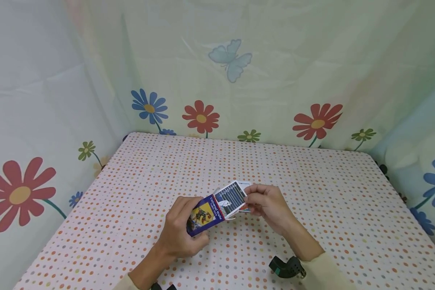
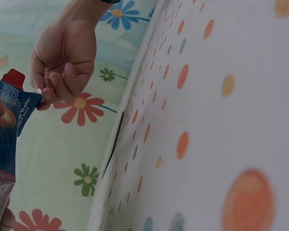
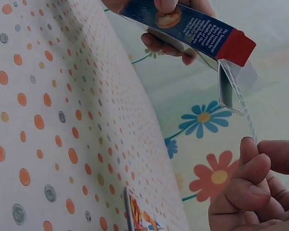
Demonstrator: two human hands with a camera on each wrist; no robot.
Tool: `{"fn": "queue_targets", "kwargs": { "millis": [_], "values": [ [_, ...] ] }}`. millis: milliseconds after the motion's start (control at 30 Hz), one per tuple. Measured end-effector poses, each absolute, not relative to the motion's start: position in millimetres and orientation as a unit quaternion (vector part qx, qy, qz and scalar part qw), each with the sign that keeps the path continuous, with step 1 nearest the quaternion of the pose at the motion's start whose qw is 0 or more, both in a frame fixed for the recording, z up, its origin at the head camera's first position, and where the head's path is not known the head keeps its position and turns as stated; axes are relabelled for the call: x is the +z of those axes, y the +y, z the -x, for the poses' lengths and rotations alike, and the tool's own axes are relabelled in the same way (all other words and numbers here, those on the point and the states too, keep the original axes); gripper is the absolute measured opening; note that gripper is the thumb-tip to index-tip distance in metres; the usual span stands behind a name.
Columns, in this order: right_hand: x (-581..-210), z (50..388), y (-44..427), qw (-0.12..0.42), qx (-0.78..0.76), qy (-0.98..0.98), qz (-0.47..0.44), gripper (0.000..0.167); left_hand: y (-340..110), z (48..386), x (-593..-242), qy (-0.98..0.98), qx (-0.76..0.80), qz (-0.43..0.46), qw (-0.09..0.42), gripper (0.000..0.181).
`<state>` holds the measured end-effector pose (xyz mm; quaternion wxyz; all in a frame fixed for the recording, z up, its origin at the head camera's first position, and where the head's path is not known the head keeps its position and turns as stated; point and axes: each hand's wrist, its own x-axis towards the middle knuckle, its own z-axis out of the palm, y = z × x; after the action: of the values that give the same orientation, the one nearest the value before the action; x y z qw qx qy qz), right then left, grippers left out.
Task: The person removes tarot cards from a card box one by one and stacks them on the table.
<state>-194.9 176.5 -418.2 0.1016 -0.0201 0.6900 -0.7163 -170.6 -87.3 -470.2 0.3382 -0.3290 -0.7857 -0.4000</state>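
Note:
My left hand (image 1: 175, 231) grips a dark blue tarot deck box (image 1: 204, 219) tilted above the table, its open end facing up and right. A tarot card (image 1: 230, 199) with a dark striped picture sticks out of that end. My right hand (image 1: 270, 205) pinches the card's outer edge between thumb and finger. The right wrist view shows the card edge-on as a thin strip (image 3: 245, 108) below the box's red flap (image 3: 237, 47). Behind the right hand, a colourful card or small pile of cards (image 3: 143, 217) lies on the table.
A white cloth with coloured dots (image 1: 141, 173) covers the table. Floral curtains (image 1: 272, 80) hang behind it and at both sides. A black curved device (image 1: 286, 266) is at my right wrist.

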Motion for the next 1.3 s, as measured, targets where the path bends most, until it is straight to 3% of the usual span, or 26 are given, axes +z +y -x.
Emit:
{"fn": "queue_targets", "kwargs": {
  "millis": [567, 1300],
  "values": [
    [-409, 218, 182, 0.039, -0.746, 0.664, -0.030, 0.021, -87, 171, -468, -0.777, -0.407, 0.330, 0.348, 0.069],
    [-437, 247, 185, 0.033, -0.675, 0.734, -0.064, 0.028, -86, 171, -469, -0.781, -0.403, 0.330, 0.344, 0.069]
  ]
}}
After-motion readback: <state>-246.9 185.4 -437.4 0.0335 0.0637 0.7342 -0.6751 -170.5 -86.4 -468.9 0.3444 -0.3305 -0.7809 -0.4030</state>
